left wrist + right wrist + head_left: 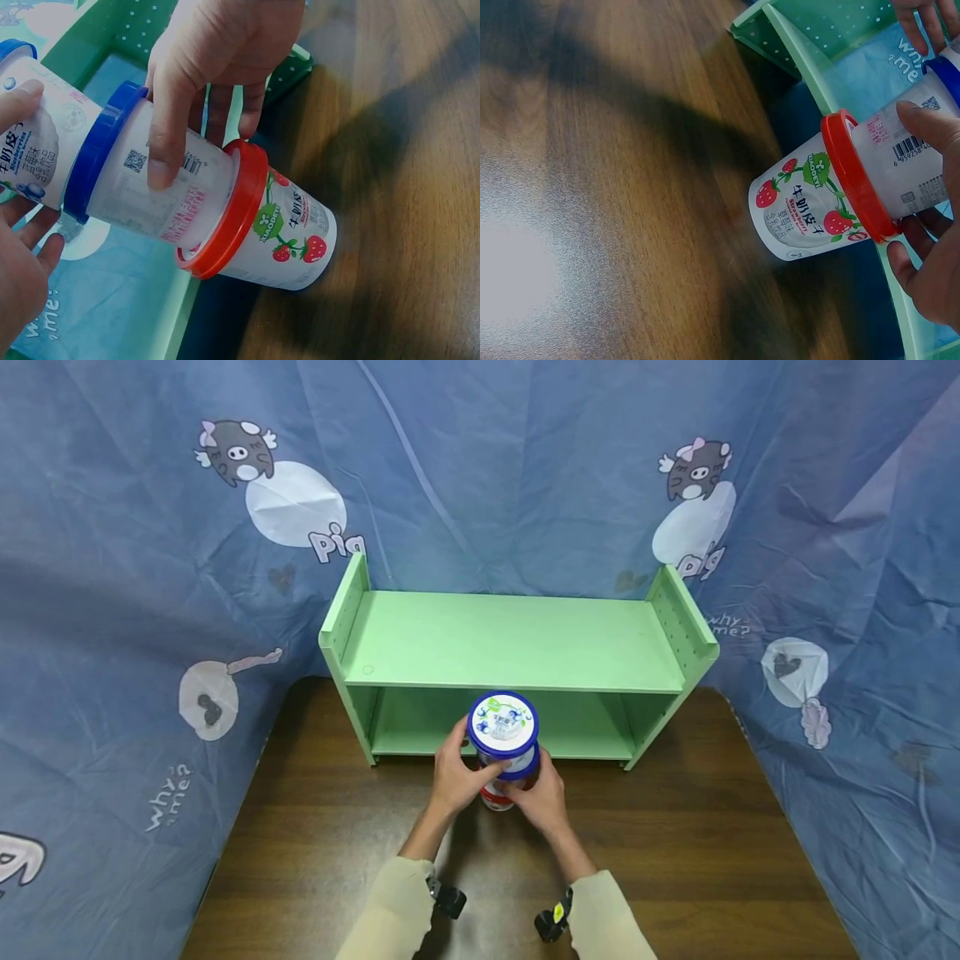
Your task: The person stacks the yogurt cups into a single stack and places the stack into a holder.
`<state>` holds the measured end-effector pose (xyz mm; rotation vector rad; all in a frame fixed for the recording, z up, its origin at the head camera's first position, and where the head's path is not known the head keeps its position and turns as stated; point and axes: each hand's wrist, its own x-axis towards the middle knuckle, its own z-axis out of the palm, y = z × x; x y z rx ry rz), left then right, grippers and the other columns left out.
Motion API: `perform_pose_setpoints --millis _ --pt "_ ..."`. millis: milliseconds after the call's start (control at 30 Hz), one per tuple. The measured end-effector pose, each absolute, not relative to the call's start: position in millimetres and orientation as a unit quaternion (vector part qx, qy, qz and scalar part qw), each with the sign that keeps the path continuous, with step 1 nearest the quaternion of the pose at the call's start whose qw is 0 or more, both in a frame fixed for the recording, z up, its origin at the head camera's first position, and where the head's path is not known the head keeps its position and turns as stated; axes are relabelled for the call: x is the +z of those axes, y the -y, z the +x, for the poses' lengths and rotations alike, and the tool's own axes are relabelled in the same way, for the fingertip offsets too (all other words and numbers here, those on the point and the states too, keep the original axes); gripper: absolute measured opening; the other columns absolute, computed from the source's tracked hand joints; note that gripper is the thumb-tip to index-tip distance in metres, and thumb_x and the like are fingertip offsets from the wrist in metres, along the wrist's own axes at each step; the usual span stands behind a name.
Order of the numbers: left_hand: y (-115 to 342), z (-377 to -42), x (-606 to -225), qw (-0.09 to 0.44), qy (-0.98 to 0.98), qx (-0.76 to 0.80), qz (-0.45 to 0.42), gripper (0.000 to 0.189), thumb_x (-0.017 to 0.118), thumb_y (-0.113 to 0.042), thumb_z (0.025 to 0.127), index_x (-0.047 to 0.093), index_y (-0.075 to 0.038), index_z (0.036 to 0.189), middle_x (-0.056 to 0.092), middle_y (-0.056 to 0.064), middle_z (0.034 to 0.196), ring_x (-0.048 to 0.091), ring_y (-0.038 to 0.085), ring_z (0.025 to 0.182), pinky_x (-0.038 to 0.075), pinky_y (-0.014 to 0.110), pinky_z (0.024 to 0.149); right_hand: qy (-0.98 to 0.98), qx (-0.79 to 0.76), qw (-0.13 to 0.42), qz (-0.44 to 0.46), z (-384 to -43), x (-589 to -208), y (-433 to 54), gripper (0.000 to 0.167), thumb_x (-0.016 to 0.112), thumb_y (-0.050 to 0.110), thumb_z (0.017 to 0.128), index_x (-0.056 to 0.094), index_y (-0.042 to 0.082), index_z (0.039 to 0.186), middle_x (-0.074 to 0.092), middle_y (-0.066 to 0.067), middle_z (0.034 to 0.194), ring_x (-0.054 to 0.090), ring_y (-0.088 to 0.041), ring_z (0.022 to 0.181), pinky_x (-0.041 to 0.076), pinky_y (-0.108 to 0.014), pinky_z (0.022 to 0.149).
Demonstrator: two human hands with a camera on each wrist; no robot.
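Three yogurt cups form a stack in front of the green shelf. The top cup (502, 723) has a blue lid and blueberry print. My left hand (459, 777) grips it from the left, thumb across its front. Below it is a second blue-lidded cup (124, 199), with barcode and pink print showing. My right hand (546, 797) holds this middle cup between thumb and fingers. At the bottom is a strawberry cup (802, 199) with a red lid, which the middle cup's base meets. No fingers wrap the strawberry cup's body. Whether its base touches the table cannot be told.
The two-tier green shelf (510, 639) stands at the back of the brown wooden table (675, 843), its raised side panels at left and right. Blue printed cloth (510, 468) hangs behind and on both sides. Each wrist carries a small black camera (451, 902).
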<state>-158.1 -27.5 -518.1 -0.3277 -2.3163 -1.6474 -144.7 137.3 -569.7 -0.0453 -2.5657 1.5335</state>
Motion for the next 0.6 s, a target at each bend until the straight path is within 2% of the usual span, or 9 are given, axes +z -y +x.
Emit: perform_pose_setpoints --millis 367,600 --pt "23.1 -161.2 -519.5 0.136 0.803 -0.57 -0.11 0.082 0.088 -0.022 0.071 0.05 -0.002 0.142 0.065 0.017 0.132 0.062 0.033 0.115 0.051 0.048 0.095 0.859 0.505 0.076 -0.028 -146.4 -571.5 -137.0 0.093 0.087 0.024 0.068 0.042 0.002 0.146 0.059 -0.024 0.137 0.058 -0.041 0.127 0.047 -0.056 0.108" --pt "21.3 -162.2 -519.6 0.121 0.801 -0.577 -0.104 0.083 0.088 -0.023 0.071 0.05 -0.003 0.143 0.064 0.019 0.134 0.061 0.035 0.118 0.05 0.054 0.097 0.858 0.508 0.072 -0.031 -146.9 -572.1 -136.5 0.093 0.088 0.025 0.069 0.042 0.002 0.147 0.058 -0.024 0.139 0.057 -0.04 0.128 0.046 -0.055 0.109"
